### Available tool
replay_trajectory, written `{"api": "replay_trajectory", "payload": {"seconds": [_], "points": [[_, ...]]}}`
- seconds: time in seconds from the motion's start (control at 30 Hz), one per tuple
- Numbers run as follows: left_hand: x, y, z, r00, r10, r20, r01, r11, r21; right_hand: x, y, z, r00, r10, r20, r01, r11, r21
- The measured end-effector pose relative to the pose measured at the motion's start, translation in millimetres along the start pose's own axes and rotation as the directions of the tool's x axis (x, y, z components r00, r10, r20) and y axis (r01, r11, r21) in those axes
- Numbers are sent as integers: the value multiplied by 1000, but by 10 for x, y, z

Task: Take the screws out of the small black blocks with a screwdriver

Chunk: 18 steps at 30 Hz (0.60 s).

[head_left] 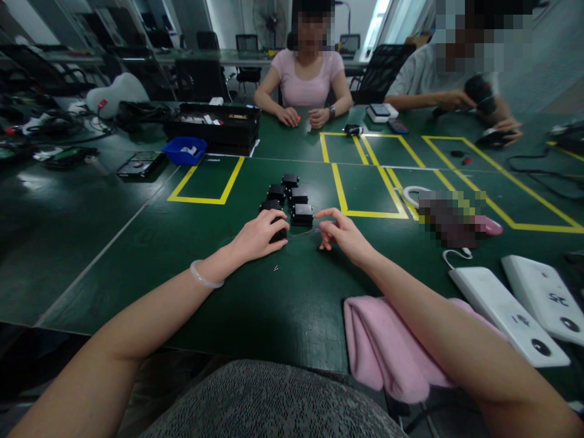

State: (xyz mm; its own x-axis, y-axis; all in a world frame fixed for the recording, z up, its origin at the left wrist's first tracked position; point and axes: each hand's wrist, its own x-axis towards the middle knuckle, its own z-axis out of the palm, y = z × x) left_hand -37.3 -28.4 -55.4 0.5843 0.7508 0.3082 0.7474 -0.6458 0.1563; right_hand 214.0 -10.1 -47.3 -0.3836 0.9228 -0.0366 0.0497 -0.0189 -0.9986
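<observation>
My left hand is closed around a small black box, partly hidden under its fingers. My right hand is just to the right, its index finger stretched toward another black box. Between its thumb and other fingers is a thin rod-like tool, pointing left toward the box in my left hand; its grip end looks clear and is partly hidden. Several more black boxes, such as the far one, stand in a cluster beyond my hands. Tiny metal screws lie on the green table nearer to me.
A pink cloth hangs over the front edge under my right forearm. White devices lie at right. A blue tray and black crate stand at back left. Yellow tape marks the table. Two people sit opposite.
</observation>
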Motion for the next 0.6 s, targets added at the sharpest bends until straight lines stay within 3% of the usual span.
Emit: {"api": "replay_trajectory", "payload": {"seconds": [0.6], "points": [[-3, -6, 14, 1000, 9, -11, -9, 1000, 7, 9, 15, -4, 999, 42, 5, -42, 999, 10]]}}
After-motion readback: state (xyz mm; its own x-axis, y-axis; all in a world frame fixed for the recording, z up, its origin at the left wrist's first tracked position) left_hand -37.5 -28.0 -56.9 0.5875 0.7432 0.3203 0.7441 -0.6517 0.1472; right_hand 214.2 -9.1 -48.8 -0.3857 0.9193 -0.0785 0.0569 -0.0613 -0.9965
